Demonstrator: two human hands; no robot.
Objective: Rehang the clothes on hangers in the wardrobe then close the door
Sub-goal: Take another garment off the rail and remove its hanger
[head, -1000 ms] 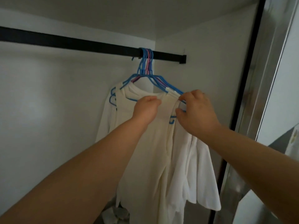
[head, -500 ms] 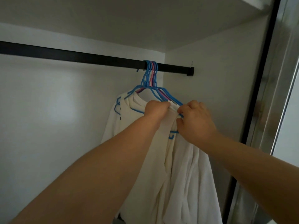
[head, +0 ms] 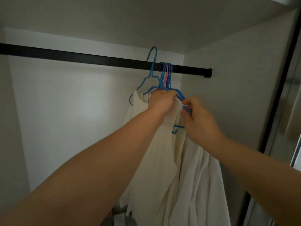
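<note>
Hanger: a blue hanger (head: 150,74) is sitting with its hook lifted clear above the black rail (head: 91,58), off the bar and just to the left of the bunch of hangers (head: 166,74) that is hanging on it; a cream garment (head: 153,144) is draped from its shoulders.
Axis: the hanger's neck is pointing up and slightly left, its shoulder line is running left to right roughly along the rail, and the garment is falling straight down from it.
Direction from hands: the hook is standing up and to the left of both hands, above the rail rather than over it, so I'd judge the coming move is turning on bringing that hook down onto the bar.
Left hand: the left hand (head: 161,101) is gripping the cream cloth and hanger wires at the collar, fingers curled; it is the nearer one to the free hook.
Right hand: the right hand (head: 197,116) is pinching the right-hand hanger arm and a fold of cloth between thumb and fingers, lower and further right.
Other clothes: pale garments (head: 202,185) are hanging behind, pressed against the first.
Door: the wardrobe door (head: 290,95) is standing open at the right edge, blurred.
Hidden: the left fingertips are buried in cloth, so which wire they are holding is unclear; the garments' hems are cut off below, and something grey at the bottom is too dim to name.
</note>
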